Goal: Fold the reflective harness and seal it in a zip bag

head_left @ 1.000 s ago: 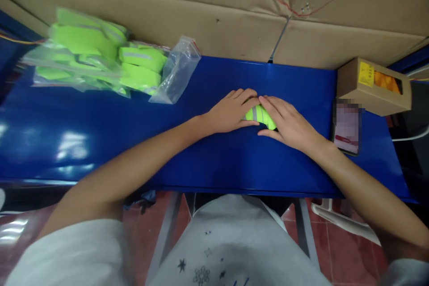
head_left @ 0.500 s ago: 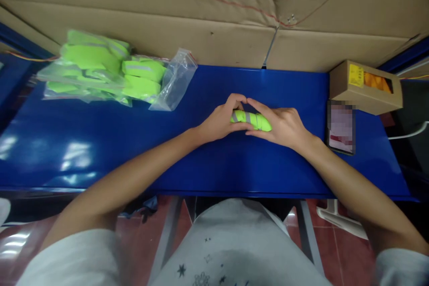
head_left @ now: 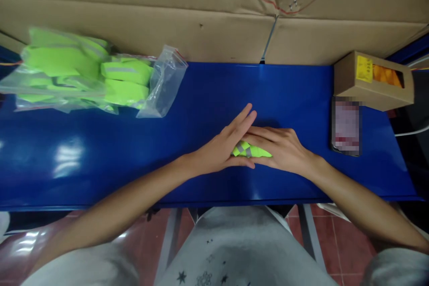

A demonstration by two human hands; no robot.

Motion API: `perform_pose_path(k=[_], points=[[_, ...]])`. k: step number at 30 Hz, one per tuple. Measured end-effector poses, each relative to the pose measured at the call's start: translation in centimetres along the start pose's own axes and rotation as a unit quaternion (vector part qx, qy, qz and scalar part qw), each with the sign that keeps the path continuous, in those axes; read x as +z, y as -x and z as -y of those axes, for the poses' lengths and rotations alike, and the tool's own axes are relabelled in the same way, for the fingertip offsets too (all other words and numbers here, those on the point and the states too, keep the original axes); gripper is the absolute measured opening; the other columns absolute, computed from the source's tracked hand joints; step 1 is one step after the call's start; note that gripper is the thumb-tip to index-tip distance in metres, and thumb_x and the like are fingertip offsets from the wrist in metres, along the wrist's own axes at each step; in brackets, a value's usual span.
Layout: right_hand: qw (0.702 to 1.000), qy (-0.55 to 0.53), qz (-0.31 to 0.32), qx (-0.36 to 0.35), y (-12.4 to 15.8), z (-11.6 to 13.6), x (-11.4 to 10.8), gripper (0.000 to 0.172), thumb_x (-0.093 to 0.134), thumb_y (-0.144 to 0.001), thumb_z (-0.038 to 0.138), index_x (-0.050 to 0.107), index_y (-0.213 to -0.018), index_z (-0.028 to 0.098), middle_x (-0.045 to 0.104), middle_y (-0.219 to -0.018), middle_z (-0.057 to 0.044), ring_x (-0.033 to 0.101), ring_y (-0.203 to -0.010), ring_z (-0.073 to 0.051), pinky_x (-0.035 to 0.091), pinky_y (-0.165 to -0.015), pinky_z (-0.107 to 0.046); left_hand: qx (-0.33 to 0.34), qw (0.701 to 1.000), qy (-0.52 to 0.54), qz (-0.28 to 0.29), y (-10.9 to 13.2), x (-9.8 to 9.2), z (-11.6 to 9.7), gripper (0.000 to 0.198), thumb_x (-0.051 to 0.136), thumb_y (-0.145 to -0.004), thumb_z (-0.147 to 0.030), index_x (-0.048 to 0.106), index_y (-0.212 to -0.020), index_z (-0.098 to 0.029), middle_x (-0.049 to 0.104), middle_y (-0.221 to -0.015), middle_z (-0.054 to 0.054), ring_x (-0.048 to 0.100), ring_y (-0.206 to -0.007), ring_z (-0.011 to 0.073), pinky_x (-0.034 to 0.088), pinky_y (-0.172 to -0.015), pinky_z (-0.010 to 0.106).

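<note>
A small folded bundle of neon-green reflective cloth (head_left: pixel 253 150) with grey stripes lies low over the blue table, between my two hands. My left hand (head_left: pixel 223 146) grips its left end, thumb along the near side and long fingers stretched over the far side. From the other end my right hand (head_left: pixel 279 147) covers the top of the bundle, thumb in front. The fingertips of both hands overlap above the cloth, so much of it is hidden.
Clear plastic bags of similar neon-green cloth (head_left: pixel 67 60) lie at the back left, beside a clear zip bag (head_left: pixel 164 82). On the right are a phone (head_left: pixel 346 127) and a cardboard box (head_left: pixel 345 71) with orange contents. A cardboard-covered wall (head_left: pixel 134 31) borders the blue table (head_left: pixel 208 94).
Both hands have moved nearer to the table's front edge in view with the cloth. My fingers have flattened over the bundle, covering more of it; earlier they arched around it.
</note>
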State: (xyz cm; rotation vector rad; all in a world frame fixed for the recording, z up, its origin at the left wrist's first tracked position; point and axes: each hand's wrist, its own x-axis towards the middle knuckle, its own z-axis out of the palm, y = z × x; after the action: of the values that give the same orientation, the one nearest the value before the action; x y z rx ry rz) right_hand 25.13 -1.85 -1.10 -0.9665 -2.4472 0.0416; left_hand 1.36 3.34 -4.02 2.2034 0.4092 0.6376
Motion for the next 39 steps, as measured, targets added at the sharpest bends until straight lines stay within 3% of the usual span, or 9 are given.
perform_pose_path(k=[3,12,15,17,19,21,26,35,39], points=[[1.0,0.01,-0.004,-0.009,0.0,0.2,0.1,0.03,0.063,-0.107,0.039,0.074,-0.129,0.022,0.08,-0.128,-0.002,0.08,-0.099,-0.018,0.06,-0.078,-0.027,-0.022,0.999,0.029,0.016,0.2,-0.1,0.0,0.11,0.065,-0.096,-0.063,-0.014,-0.17,-0.044,-0.004,-0.182,0.013,0.025,-0.165,0.0351,0.043,-0.127,0.058],[0.995,-0.001,-0.094,-0.024,0.4,0.3,1.2,0.015,0.067,-0.103,0.024,0.081,-0.103,0.023,0.084,-0.096,0.001,0.081,-0.085,-0.016,0.059,-0.073,-0.025,0.063,0.997,-0.051,0.002,-0.5,-0.2,-1.0,0.083,0.058,-0.104,-0.055,0.016,-0.173,-0.033,0.049,-0.166,0.014,0.048,-0.155,0.0258,0.047,-0.127,0.046],[0.993,-0.056,-0.098,0.025,0.2,0.2,0.1,0.016,0.07,-0.101,0.022,0.081,-0.112,0.025,0.084,-0.108,0.0,0.082,-0.092,-0.017,0.063,-0.081,-0.026,0.066,0.992,-0.106,-0.019,-0.7,-3.3,-2.7,0.073,0.041,-0.108,-0.064,0.029,-0.169,-0.025,0.044,-0.168,0.017,0.04,-0.16,0.0263,0.044,-0.128,0.046],[0.983,-0.105,-0.12,0.092,0.2,-0.4,-0.8,0.022,0.075,-0.098,0.027,0.081,-0.119,0.027,0.083,-0.115,-0.001,0.082,-0.096,-0.019,0.065,-0.086,-0.029,0.022,0.975,-0.185,-0.124,-0.5,-6.6,-3.2,0.068,0.035,-0.109,-0.067,0.045,-0.16,-0.024,0.048,-0.165,0.016,0.043,-0.157,0.027,0.04,-0.13,0.05],[0.961,-0.128,-0.169,0.177,0.3,-1.3,-1.4,0.025,0.083,-0.091,0.034,0.082,-0.116,0.028,0.083,-0.114,-0.002,0.082,-0.093,-0.022,0.066,-0.087,-0.033,-0.09,0.914,-0.292,-0.266,0.0,-10.1,-2.4,0.062,0.05,-0.107,-0.063,0.048,-0.155,-0.023,0.057,-0.155,0.014,0.054,-0.147,0.0269,0.043,-0.127,0.052],[0.928,-0.143,-0.221,0.264,0.4,-2.4,-1.4,0.032,0.089,-0.083,0.041,0.084,-0.112,0.027,0.084,-0.108,-0.003,0.081,-0.089,-0.025,0.067,-0.083,-0.038,-0.197,0.859,-0.361,-0.305,0.3,-12.9,-0.3,0.081,0.062,-0.099,-0.065,0.043,-0.157,-0.012,0.054,-0.154,0.023,0.053,-0.147,0.0344,0.042,-0.125,0.057],[0.852,-0.257,-0.241,0.387,0.1,-3.9,-1.0,0.039,0.096,-0.069,0.045,0.084,-0.101,0.023,0.083,-0.092,-0.003,0.077,-0.075,-0.025,0.064,-0.063,-0.036,-0.373,0.832,-0.366,-0.187,0.0,-13.8,4.0,0.087,0.065,-0.099,-0.054,0.034,-0.163,-0.004,0.053,-0.155,0.033,0.055,-0.144,0.0456,0.044,-0.117,0.065],[0.719,-0.484,-0.181,0.465,-0.5,-4.1,-2.1,0.05,0.102,-0.058,0.042,0.083,-0.099,0.022,0.084,-0.094,-0.005,0.08,-0.075,-0.026,0.067,-0.065,-0.037,-0.14,0.932,-0.327,0.062,0.7,-7.9,-2.9,0.086,0.072,-0.095,-0.061,0.036,-0.166,-0.028,0.046,-0.165,0.016,0.044,-0.153,0.0355,0.035,-0.126,0.055],[0.738,-0.474,-0.146,0.457,-0.5,-4.0,-1.9,0.051,0.099,-0.063,0.051,0.082,-0.1,0.021,0.084,-0.095,-0.006,0.081,-0.076,-0.027,0.067,-0.065,-0.039,-0.135,0.918,-0.362,0.091,0.0,-6.7,-3.7,0.117,0.086,-0.081,-0.062,0.021,-0.172,-0.03,0.028,-0.176,0.019,0.029,-0.161,0.0424,0.022,-0.129,0.063]])
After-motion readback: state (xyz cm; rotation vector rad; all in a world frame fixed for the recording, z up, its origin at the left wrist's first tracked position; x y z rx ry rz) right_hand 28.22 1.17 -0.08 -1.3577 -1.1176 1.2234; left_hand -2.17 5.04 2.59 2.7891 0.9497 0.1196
